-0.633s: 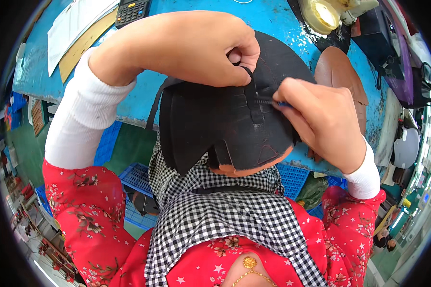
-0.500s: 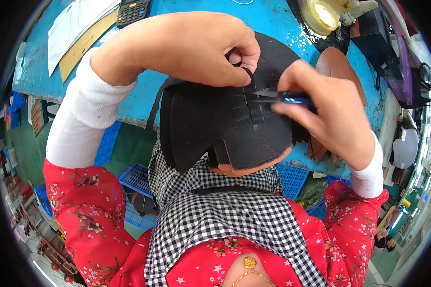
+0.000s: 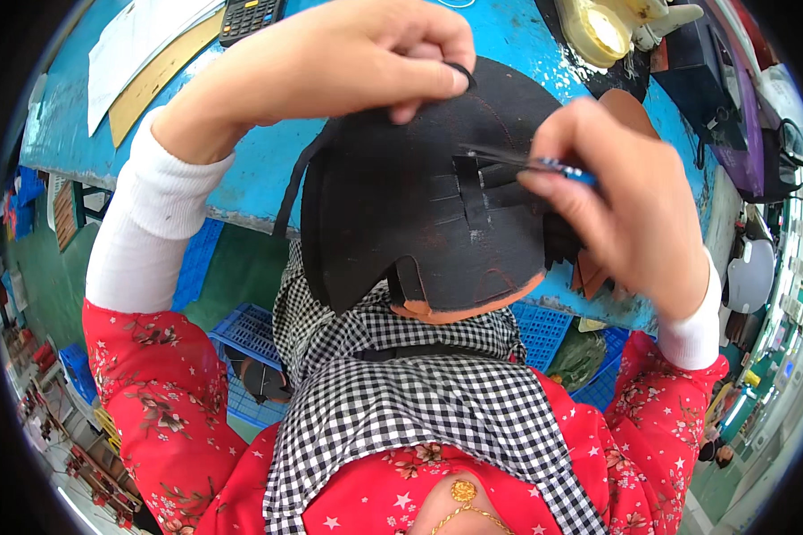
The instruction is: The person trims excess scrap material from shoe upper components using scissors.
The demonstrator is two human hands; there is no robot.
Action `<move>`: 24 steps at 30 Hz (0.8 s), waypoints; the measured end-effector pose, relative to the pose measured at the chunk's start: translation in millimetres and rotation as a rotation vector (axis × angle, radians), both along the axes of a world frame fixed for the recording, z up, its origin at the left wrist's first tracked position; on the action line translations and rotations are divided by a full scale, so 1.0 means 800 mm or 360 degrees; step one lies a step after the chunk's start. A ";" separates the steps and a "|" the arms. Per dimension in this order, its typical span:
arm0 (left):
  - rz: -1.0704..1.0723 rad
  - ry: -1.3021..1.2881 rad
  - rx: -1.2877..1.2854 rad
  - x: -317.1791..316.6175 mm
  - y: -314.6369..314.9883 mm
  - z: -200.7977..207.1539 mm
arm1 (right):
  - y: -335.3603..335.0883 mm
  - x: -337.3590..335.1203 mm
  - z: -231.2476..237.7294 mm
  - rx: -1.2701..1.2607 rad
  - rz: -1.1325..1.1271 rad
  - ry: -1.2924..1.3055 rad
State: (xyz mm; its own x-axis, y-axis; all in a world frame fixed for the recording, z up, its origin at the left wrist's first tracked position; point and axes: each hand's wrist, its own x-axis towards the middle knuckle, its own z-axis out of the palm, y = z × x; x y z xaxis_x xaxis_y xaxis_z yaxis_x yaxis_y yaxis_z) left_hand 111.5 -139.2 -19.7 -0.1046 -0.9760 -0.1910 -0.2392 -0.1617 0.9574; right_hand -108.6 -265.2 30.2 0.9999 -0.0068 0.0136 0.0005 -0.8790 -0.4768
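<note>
A curved black panel with a tan leather edge lies over the table's front edge, above my lap. A short black strip sits flat on it, crossing several thin slits. My left hand is closed above the panel's far left part, pinching the end of a black tape. A length of black tape also hangs off the panel's left side. Over the panel's right side, my right hand grips blue-handled thread snips. Their blurred blades lie just above the strip's upper end.
On the blue table are papers and a dark keypad device at far left. A glue pot stands at far right, near a brown leather piece and a black box. Blue crates sit below.
My left hand has moved up and away with the tape end, now apart from the strip on the panel. My right hand has shifted slightly, its snips now by the strip's upper end.
</note>
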 end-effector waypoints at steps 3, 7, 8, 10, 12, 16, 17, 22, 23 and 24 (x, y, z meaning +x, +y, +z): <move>0.0333 0.0501 -0.0137 -0.003 -0.003 0.002 | 0.056 -0.010 -0.008 -0.0388 0.0156 -0.0012; 0.0617 0.0180 -0.0059 0.000 0.000 0.064 | 0.102 -0.003 -0.019 -0.0767 0.0074 0.0202; 0.0747 0.0202 -0.0075 -0.001 0.002 0.071 | 0.103 -0.004 -0.024 -0.0937 0.0090 0.0175; 0.0656 0.0249 -0.0341 0.017 -0.005 0.056 | 0.092 -0.005 -0.038 -0.1050 0.0056 0.0085; 0.0848 0.0055 -0.0254 0.021 0.020 0.077 | 0.064 0.009 -0.031 -0.0515 0.0099 -0.0062; 0.0544 -0.0396 -0.0062 0.024 0.041 0.067 | 0.000 -0.029 -0.012 0.1185 -0.0936 -0.0184; 0.0478 -0.0352 -0.0106 0.028 0.026 0.054 | -0.021 -0.070 -0.029 0.0815 -0.1006 -0.0409; 0.0223 -0.0232 0.0241 0.017 0.014 0.056 | -0.064 -0.184 -0.067 -0.0458 -0.0863 -0.0541; 0.0209 -0.0246 0.0240 0.015 0.019 0.057 | -0.062 -0.205 -0.076 0.0394 -0.1350 -0.0695; 0.0232 -0.0263 0.0193 0.005 0.017 0.057 | -0.060 -0.224 -0.088 0.1283 -0.1788 -0.0800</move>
State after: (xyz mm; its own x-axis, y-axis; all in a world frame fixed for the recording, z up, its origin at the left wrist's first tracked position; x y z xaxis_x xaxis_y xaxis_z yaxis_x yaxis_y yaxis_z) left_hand 115.4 -125.5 25.7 0.0780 -0.9474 -0.3104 -0.3567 -0.3172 0.8787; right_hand -287.7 -313.1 -40.3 0.3562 -0.9338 -0.0336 -0.1779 -0.0325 -0.9835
